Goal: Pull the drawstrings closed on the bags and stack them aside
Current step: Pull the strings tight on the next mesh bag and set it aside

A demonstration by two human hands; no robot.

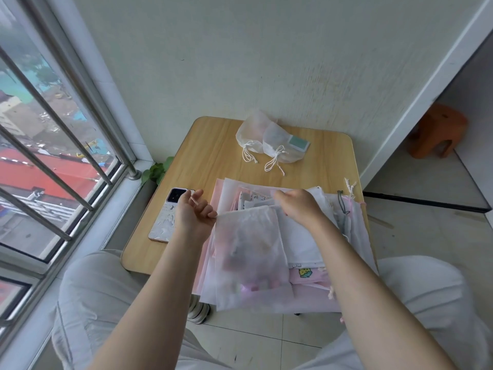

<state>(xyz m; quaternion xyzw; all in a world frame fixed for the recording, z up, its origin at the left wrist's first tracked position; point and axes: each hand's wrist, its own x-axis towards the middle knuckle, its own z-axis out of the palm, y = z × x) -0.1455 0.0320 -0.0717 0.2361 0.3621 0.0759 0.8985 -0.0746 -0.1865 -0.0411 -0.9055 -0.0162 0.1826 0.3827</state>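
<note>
Now both hands [196, 209] [298, 206] pinch sheer mesh bag [250, 252] mouth

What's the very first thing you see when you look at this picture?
Two hands in the middle: the left hand pinches a white drawstring while the right hand grips the top of a see-through bag, which lies on a pile of bags on the wooden table. At the table's far side sit two closed bags, and a phone lies left of the hands.
</note>
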